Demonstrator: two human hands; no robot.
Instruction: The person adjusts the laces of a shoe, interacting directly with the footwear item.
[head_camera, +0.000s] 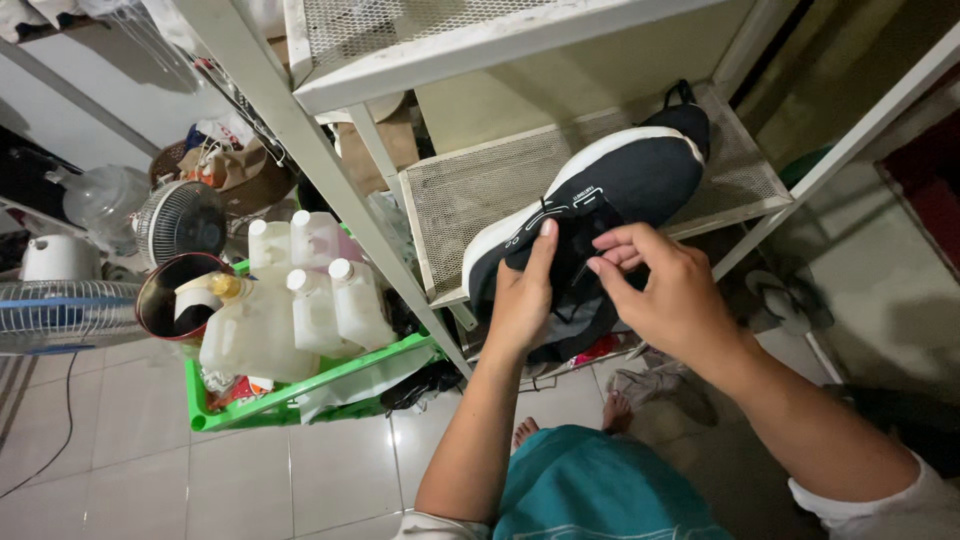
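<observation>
Sneaker (610, 190), black knit with a white sole, is held up in front of the white mesh shelf (470, 190) of a metal rack, its heel toward the shelf's far corner and its toe toward the person. The left hand (522, 300) grips it from below near the toe, thumb pressed flat on the upper and fingers wrapped underneath, clamped on the shoe. The right hand (665, 290) sits at the tongue and laces, its fingers (610, 258) pinched together on the black fabric there.

It looks light and easy to lift with 1 hand. The knit upper is probably soft and will give under a pinch, while the sole appears stiffer and offers the steadier hold; the heel loop at the back would also take a finger. Nothing about it seems fragile or slippery.

Counted: 1 sneaker in view, 2 hands on it. Left of the rack, a green crate (300, 395) on the tiled floor holds 4 white plastic jugs (345, 300) that I can make out, though others may be hidden. Beside them stands 1 dark round pot (165, 295). 2 fans (180, 220) show at the left, 1 small and dark, 1 larger with a pale grille. The person's bare feet show below the shelf.
</observation>
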